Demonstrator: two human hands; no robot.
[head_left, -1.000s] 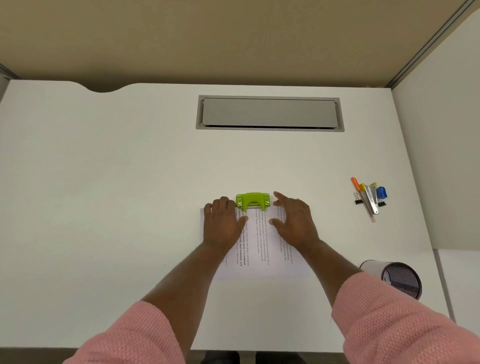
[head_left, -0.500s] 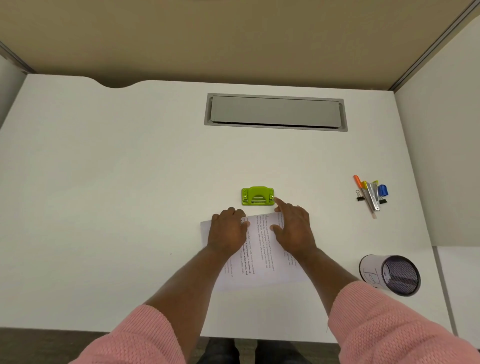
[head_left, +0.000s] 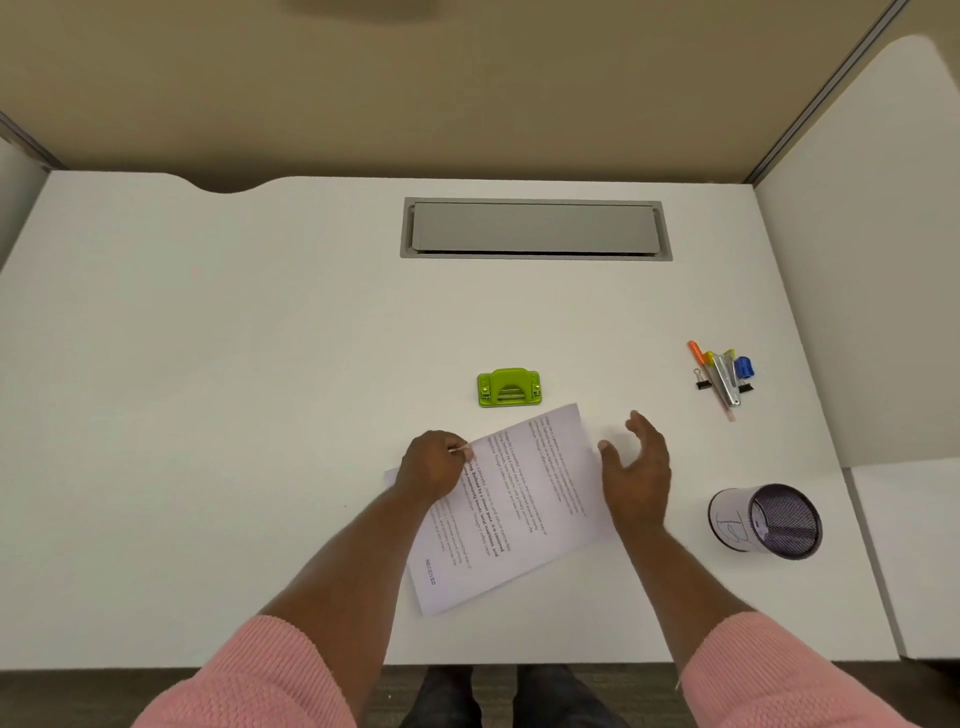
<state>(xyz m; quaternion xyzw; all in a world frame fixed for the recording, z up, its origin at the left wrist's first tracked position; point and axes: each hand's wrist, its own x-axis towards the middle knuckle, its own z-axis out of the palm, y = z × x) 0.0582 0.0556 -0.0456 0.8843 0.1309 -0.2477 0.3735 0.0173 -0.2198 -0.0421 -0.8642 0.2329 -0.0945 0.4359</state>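
printed sheet (head_left: 524, 499) is pinched at its upper-left edge by left hand (head_left: 434, 465), tilted, centre frame; right hand (head_left: 636, 467) released, fingers relaxed, beside its right edge; green hole punch (head_left: 509, 387) just above.

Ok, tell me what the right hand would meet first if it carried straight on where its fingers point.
The right hand points away from the person, between the green hole punch and the pens and clips. The way looks free until the grey cable hatch, probably near its right end.
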